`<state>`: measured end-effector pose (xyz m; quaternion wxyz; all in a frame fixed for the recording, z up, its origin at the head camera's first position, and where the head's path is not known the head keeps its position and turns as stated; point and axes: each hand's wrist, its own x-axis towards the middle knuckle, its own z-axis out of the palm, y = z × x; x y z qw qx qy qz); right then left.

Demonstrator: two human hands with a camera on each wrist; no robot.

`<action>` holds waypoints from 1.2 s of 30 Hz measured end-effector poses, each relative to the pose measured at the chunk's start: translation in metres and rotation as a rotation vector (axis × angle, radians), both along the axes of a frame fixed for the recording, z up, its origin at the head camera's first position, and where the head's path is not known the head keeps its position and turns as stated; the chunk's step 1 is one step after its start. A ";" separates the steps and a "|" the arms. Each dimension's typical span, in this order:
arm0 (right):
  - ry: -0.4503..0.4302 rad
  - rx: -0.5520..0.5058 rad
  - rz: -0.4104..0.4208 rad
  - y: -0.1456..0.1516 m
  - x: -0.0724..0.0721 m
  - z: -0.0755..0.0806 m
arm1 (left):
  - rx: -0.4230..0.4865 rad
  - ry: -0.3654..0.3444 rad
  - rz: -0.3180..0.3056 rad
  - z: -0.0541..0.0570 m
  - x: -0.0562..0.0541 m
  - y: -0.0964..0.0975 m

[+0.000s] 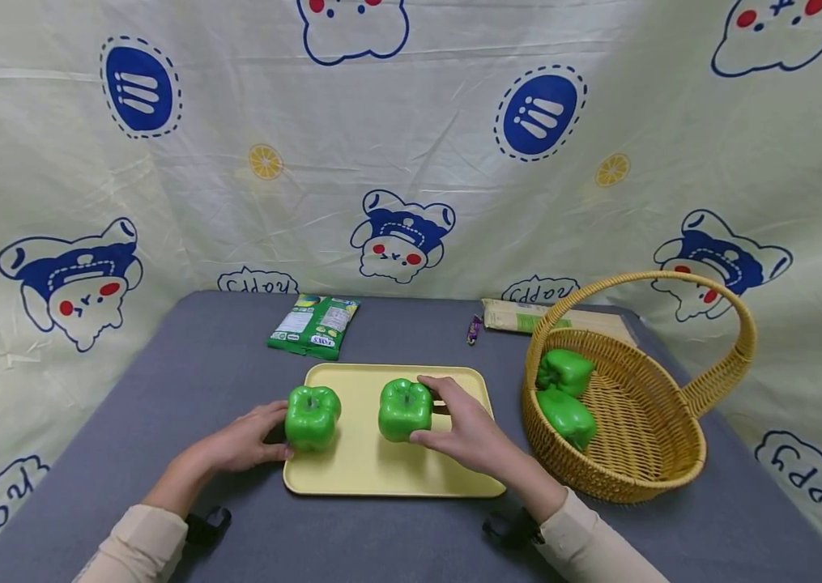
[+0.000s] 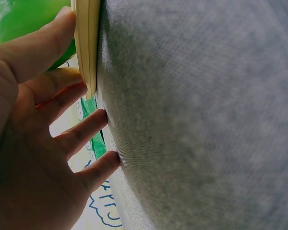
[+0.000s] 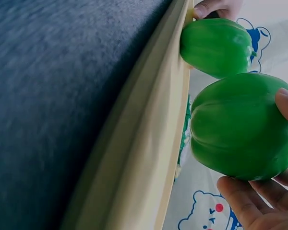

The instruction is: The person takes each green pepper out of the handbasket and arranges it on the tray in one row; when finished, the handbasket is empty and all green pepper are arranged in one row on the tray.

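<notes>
My right hand [image 1: 470,425] grips a green bell pepper [image 1: 406,410] between thumb and fingers, just above the right half of a pale yellow tray [image 1: 363,476]. The right wrist view shows a gap between this pepper [image 3: 240,127] and the tray. Another green bell pepper [image 1: 313,418] stands on the tray's left end. Beside it, my left hand [image 1: 250,437] rests against the tray's left edge. Its thumb [image 2: 50,45] touches the rim in the left wrist view, with the other fingers spread and reaching to the tray edge and cloth.
Right of the tray stands a wicker basket [image 1: 640,433] with a tall handle, holding two green bell peppers [image 1: 565,414]. Behind the tray lie a green snack packet [image 1: 316,325], a small purple-wrapped sweet [image 1: 474,329] and a long beige packet [image 1: 513,316]. A printed curtain hangs behind.
</notes>
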<state>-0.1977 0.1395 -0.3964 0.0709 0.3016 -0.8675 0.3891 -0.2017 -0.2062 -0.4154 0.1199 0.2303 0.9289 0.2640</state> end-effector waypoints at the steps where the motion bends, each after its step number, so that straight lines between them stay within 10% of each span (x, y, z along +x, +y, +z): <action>1: -0.001 0.004 0.006 -0.002 -0.001 -0.001 | 0.001 0.000 0.001 0.000 0.000 0.000; 36: -0.129 0.091 -0.006 -0.042 -0.006 -0.010 | 0.013 0.045 -0.013 0.001 0.002 0.000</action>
